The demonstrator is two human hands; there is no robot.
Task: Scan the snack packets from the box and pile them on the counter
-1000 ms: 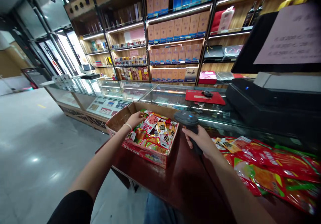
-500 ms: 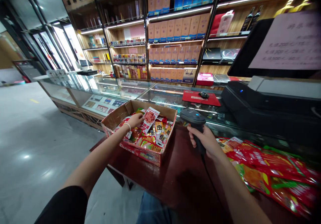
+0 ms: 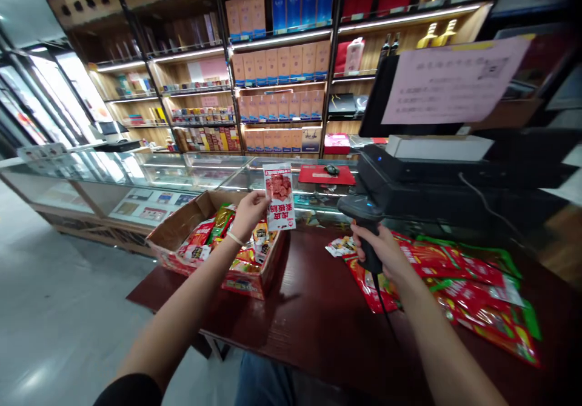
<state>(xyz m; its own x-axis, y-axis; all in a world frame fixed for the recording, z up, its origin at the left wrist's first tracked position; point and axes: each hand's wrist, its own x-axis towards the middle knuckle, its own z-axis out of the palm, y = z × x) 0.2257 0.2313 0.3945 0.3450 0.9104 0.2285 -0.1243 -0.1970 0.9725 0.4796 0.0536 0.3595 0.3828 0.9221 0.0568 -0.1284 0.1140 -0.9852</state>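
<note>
Pinched at its left edge, a white and red snack packet [image 3: 279, 197] with a picture of meat-like pieces hangs from my left hand [image 3: 251, 213]. It is held up above the right rim of an open cardboard box [image 3: 245, 286]. Several more colourful snack packets [image 3: 220, 224] lie in that box, some hidden behind my left forearm. My right hand [image 3: 379, 249] is wrapped round the handle of a black barcode scanner [image 3: 364, 212], its head pointing left towards the packet but apart from it. A cable [image 3: 384, 306] runs down from the handle.
Red and green snack packets [image 3: 482, 291] are spread over the right of the dark red table [image 3: 291, 327]. Behind it stands a glass counter [image 3: 182, 173] with a red mat [image 3: 309, 176] and a mouse [image 3: 331, 169]. A monitor with a pink paper sheet [image 3: 445, 85] stands at right.
My left hand has lifted the packet out of the box and moved right, towards the scanner. The view has turned right, showing more of the packets on the table. My right hand still holds the scanner.
</note>
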